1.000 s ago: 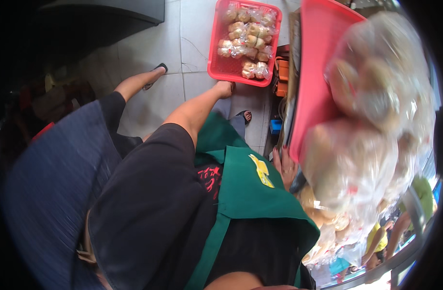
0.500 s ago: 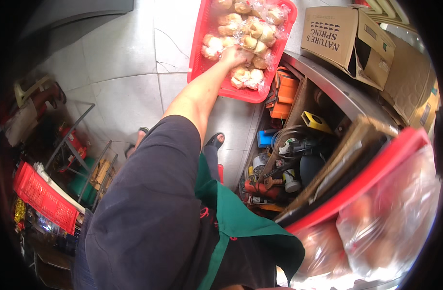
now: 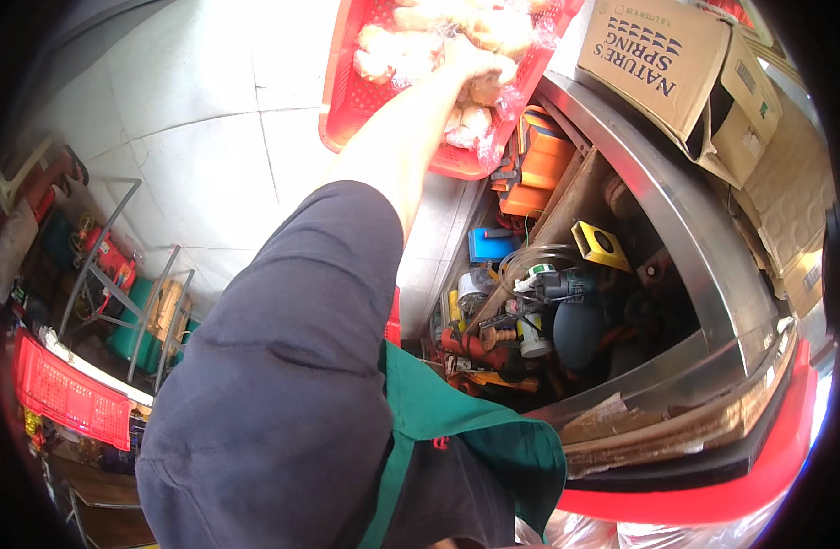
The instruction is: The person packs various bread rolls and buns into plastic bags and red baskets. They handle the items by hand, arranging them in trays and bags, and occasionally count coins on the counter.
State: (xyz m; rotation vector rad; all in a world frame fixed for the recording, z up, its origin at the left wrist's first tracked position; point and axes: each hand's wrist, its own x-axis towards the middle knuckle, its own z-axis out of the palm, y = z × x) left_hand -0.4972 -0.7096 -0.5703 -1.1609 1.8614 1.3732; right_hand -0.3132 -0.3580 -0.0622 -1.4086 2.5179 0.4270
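Note:
My left arm, in a dark short sleeve, stretches up to a red plastic basket (image 3: 342,119) at the top of the view. Clear bags of pale bread rolls (image 3: 397,55) fill this basket. Among them, my left hand (image 3: 475,66) has its fingers curled down onto one bag of rolls (image 3: 486,89). Glare washes out part of the hand, and the fingertips are hidden. My right hand is out of the picture. A green apron (image 3: 466,407) hangs over my chest.
To the right, a metal-edged shelf (image 3: 658,210) holds power tools and an orange case (image 3: 541,165). Cardboard boxes (image 3: 658,64) stand on top. A red tray edge (image 3: 694,501) and clear plastic lie lower right. At left are a metal rack (image 3: 99,274) and another red basket (image 3: 72,389).
My view has shifted, bringing more of the tool shelf into sight and pushing the plastic-wrapped goods at lower right mostly out. My left hand remains among the bread bags, now more curled.

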